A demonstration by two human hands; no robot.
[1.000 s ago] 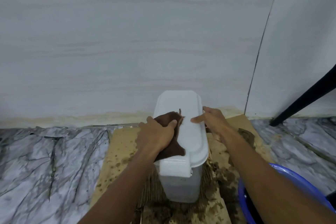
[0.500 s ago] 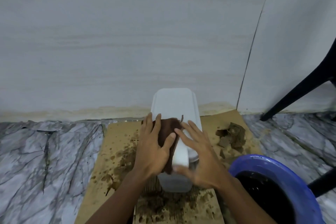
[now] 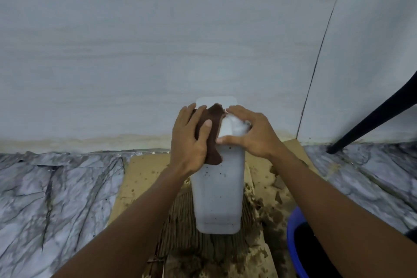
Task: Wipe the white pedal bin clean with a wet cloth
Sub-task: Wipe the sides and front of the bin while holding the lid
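A view looking down from a person's head at a floor corner. On the far left, the floor (image 3: 56, 198) is grey marble with dark veins, meeting a pale wall (image 3: 158, 40) with a yellowish stain along its base. Moving right, a sheet of cardboard (image 3: 144, 176) lies on the floor, spotted and smeared with brown mud.

At the centre of the cardboard stands the bin (image 3: 217, 198), white and upright, with small dark specks on its near face. The left hand (image 3: 189, 142) lies flat against the upper left of the bin, fingers (image 3: 204, 128) spread and extended, pressing a dark brown cloth (image 3: 213, 133) onto the lid. It presses the cloth rather than gripping it. The cloth runs from near the back of the lid down over the front edge, its lower end hanging onto the near face.

Just to the right, the right hand (image 3: 252, 133) rests on the lid's right side, fingers curved, thumb along the lid's front edge, steadying the bin. The two hands are close, with the cloth between them.

Further right, muddy lumps (image 3: 277, 178) lie on the cardboard. A blue bucket (image 3: 293, 235) with a dark inside sits at the lower right edge, partly behind the right forearm. A black leg (image 3: 372, 117) slants down to the floor at the far right.
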